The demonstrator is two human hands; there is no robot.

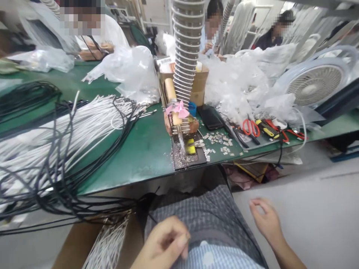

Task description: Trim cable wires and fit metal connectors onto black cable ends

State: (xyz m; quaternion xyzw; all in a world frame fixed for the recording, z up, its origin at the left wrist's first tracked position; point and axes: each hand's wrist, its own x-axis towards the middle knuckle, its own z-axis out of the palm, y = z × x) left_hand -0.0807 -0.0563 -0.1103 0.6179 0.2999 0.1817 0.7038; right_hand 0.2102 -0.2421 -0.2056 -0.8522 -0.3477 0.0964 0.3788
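My left hand (168,241) is over my lap at the bottom middle, its fingers curled in towards the thumb, and I see nothing in it. Out to the right of my lap, my right hand (265,218) hangs above the floor. Its thumb and fingers meet in a loose ring with nothing showing inside. Both hands are apart from the green table (134,149). At the table's near edge, a wooden-handled soldering iron (176,117) tied with a pink ribbon points down at a dark pad (202,155) with a yellow block (191,147) and grey crumbs.
White cables (92,119) and black cables (61,160) cover the table's left side, some hanging over the edge. A ribbed hose (186,48) comes down mid-table. Small metal connectors (218,138), scissors (251,127) and a fan (314,82) are rightward. A carton of cables (75,239) stands below.
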